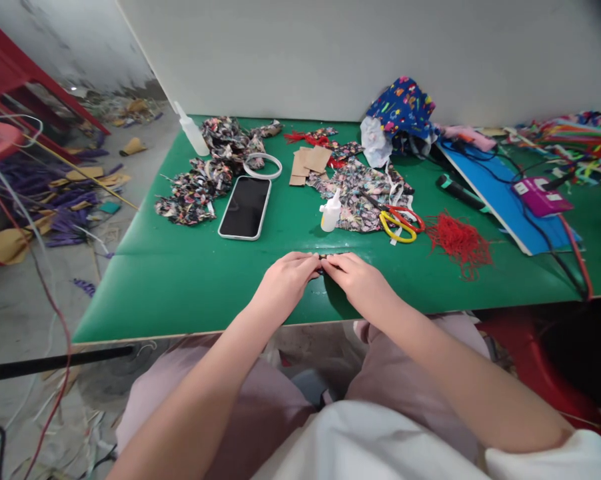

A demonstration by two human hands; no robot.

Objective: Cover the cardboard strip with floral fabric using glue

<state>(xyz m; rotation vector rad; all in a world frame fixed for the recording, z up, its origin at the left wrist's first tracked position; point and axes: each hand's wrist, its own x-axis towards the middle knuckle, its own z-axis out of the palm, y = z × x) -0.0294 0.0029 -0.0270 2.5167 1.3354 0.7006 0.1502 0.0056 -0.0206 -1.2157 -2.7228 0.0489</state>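
Observation:
My left hand [289, 277] and my right hand [355, 275] meet close to the front edge of the green table [170, 287]. Between their closed fingertips is a small piece of dark patterned fabric [322, 257], mostly hidden by the fingers. Just behind the hands stands a small white glue bottle [331, 215] with a pointed tip. Yellow-and-red-handled scissors [400, 223] lie on a flat piece of floral fabric [358, 190]. A phone [245, 208] with a dark screen rests to the left.
A heap of floral fabric pieces [200, 183], a white ring of tape [263, 166] and a taller bottle [193, 133] sit at back left. Brown cards [310, 162] lie mid-table. Red threads [459, 243], a blue board [485, 193] and a magenta box [540, 197] with cables are at right.

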